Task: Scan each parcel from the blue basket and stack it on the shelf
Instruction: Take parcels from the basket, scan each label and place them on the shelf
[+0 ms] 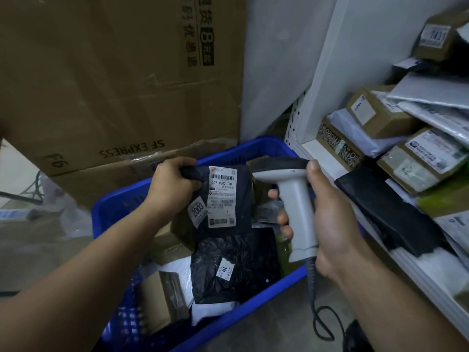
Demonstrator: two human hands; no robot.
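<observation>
L hand (172, 184) was clenched on the top-left corner of a dark poly-bag parcel (228, 199), held up over the blue basket (111, 207) w/ its white label (222, 196) facing the camera. R hand (327, 217) was wrapped around the grey scanner (291, 196) grip, head just beside the label's top edge. Parcel looked soft, light & slick; the film bunched under the fingers, so prob. best gripped at a gathered corner, off the barcode. More parcels lay in the basket; shelf (309, 146) on the right was already crowded w/ boxes & bags.
</observation>
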